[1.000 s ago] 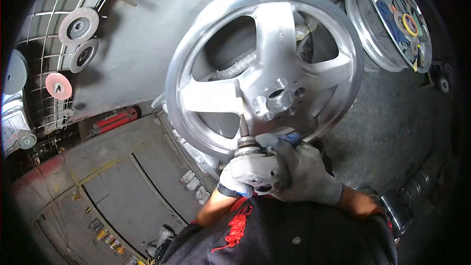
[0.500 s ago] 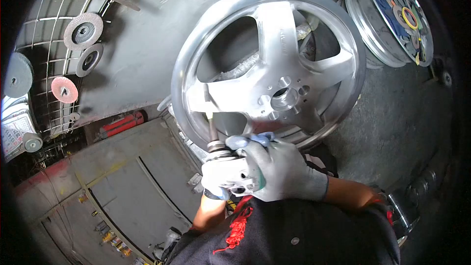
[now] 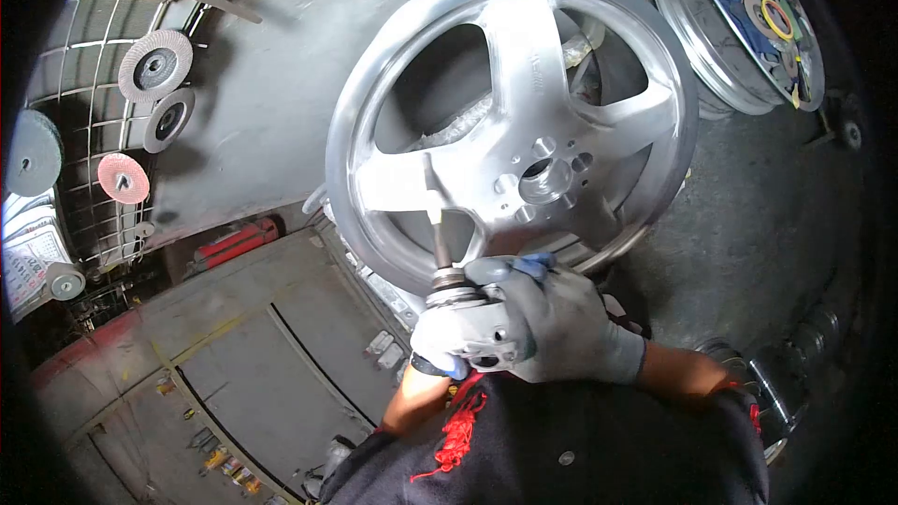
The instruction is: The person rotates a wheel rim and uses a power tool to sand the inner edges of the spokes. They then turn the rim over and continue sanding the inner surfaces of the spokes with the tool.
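Note:
A bare metal alloy wheel point(image 3: 538, 122) with broad spokes lies in front of me. Both my gloved hands are closed around a hand-held power grinder point(image 3: 482, 323) below the wheel's near edge. My left hand point(image 3: 432, 339) wraps its left side, its fingers mostly hidden under the body. My right hand point(image 3: 575, 323) grips it from the right, fingers over the top. From the grinder's collar a slim shaft point(image 3: 441, 245) points up to the wheel, its blurred tip overlapping the left spoke point(image 3: 402, 182) near that spoke's lower edge.
On the left, a wire rack point(image 3: 92, 122) carries several abrasive discs, among them a flap disc point(image 3: 154, 65). Another wheel point(image 3: 716, 47) at the upper right bears tape rolls and discs. A red tool point(image 3: 238, 241) lies beyond the grey panel point(image 3: 253, 355) at lower left.
Both hands and the grinder have moved right, its tip sliding along the left spoke toward the hub. The wheel appears slightly higher in view.

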A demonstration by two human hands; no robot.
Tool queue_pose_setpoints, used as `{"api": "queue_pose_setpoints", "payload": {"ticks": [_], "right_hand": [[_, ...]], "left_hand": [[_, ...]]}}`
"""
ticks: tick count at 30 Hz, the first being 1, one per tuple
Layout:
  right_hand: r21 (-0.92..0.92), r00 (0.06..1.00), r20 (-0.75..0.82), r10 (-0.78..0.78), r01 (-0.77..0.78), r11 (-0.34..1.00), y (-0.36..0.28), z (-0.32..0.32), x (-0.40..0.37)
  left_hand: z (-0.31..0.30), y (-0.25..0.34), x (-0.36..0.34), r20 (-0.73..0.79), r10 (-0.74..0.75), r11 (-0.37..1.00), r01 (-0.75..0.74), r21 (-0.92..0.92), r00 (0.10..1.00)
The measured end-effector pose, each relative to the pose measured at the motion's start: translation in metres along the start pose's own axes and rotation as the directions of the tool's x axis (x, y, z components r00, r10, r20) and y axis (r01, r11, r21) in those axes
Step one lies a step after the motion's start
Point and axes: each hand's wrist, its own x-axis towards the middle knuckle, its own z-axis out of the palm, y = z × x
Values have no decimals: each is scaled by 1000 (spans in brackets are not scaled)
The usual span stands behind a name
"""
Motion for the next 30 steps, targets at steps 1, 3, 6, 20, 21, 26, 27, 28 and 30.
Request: {"api": "queue_pose_setpoints", "payload": {"ticks": [1, 3, 6, 20, 21, 26, 27, 28, 30], "right_hand": [[33, 998, -56, 1, 1, 999, -4, 2, 6], [29, 998, -58, -33, 35, 999, -3, 17, 12], [71, 992, -90, -86, 93, 993, -4, 23, 20], [110, 996, -66, 55, -48, 993, 7, 3, -16], [129, 996, -77, 37, -27, 991, 7, 9, -14], [46, 998, 49, 34, -36, 998, 7, 20, -12], [89, 999, 1, 36, -36, 995, 5, 13, -11], [130, 998, -47, 39, -32, 991, 4, 8, -11], [86, 996, -48, 73, -69, 994, 3, 3, -18]], "left_hand": [[-3, 3, -1, -38, -1, 1000, 2, 29, 999], [-9, 8, -2, -103, 0, 997, 7, 74, 995], [-16, 13, -1, -173, -8, 994, 27, 107, 985], [-1, -8, 3, 125, -23, 997, 33, -73, 992], [-3, -6, 3, 117, -23, 997, 31, -70, 993], [-9, -7, 0, 96, -29, 997, 35, -62, 995], [-8, -8, 0, 106, -27, 997, 34, -66, 994], [-7, -10, -1, 114, -24, 997, 32, -69, 993], [-6, -13, -1, 127, -19, 997, 28, -76, 992]]}}
